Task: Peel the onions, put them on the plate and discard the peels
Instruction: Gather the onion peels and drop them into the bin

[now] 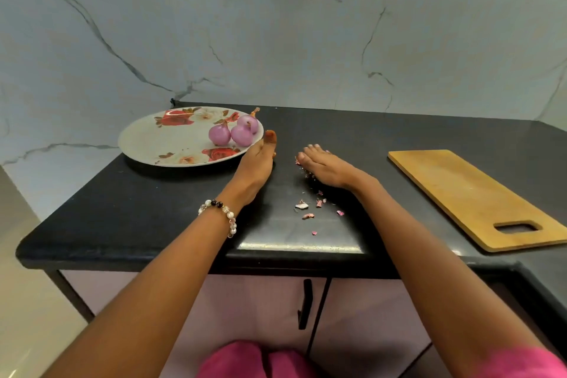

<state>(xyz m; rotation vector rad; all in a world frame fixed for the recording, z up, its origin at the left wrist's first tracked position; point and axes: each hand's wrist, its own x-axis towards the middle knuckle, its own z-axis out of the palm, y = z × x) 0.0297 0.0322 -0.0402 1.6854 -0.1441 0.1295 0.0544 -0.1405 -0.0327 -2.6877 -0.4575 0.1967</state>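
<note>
Countertop (122,218); flat right hand (322,167) (on peels (310,175))

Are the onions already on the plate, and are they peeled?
On the plate, peeled: three onions sit together at the floral plate's right edge, smooth and purple. Peel scraps lie on the countertop.

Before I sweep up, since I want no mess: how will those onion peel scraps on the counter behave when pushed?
The peel scraps look thin and flaky, so probably very light and apt to scatter. On the glossy dark counter they should slide easily, though tiny bits may cling.
</note>
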